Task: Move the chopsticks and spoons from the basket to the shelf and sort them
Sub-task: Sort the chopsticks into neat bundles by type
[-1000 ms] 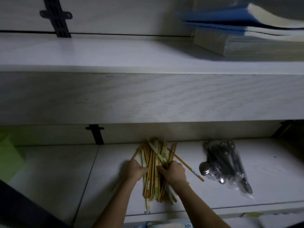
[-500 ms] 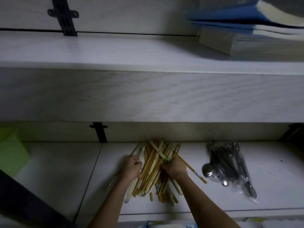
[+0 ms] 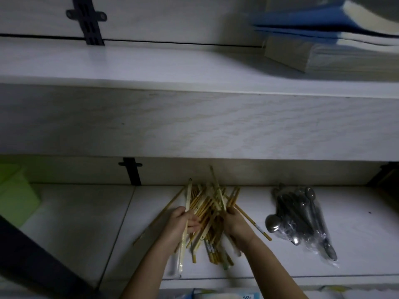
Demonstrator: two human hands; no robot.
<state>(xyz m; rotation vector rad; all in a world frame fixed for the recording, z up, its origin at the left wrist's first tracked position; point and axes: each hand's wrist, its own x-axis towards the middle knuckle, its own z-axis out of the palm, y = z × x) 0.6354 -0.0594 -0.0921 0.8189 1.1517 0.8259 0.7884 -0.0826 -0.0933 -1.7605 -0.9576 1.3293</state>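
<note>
Chopsticks (image 3: 207, 214) lie in a loose, crossed heap on the lower shelf (image 3: 75, 223), seen from the head camera as a person works them with both hands. The left hand (image 3: 180, 223) curls its fingers around a long pale stick and several of its neighbours; the right hand (image 3: 237, 225) clutches the other side of the pile. A second ago the sticks sat in a tight, nearly parallel bundle between the hands; now they fan out at many angles, and one pokes up toward the shelf's back wall. That suggests the bundle is being pulled apart for sorting rather than carried anywhere.

Spoons (image 3: 302, 216) rest near by on the same shelf, to the right of the pile and apart from it, in a clear plastic bag (image 3: 323, 240). They have not shifted.

No basket is in view. Books (image 3: 323, 29) are stacked on the shelf above. Markings on the chopsticks are too small to read. A blue-and-white packet (image 3: 216, 295) at the bottom edge shows digits cut off by the frame, perhaps "50".
</note>
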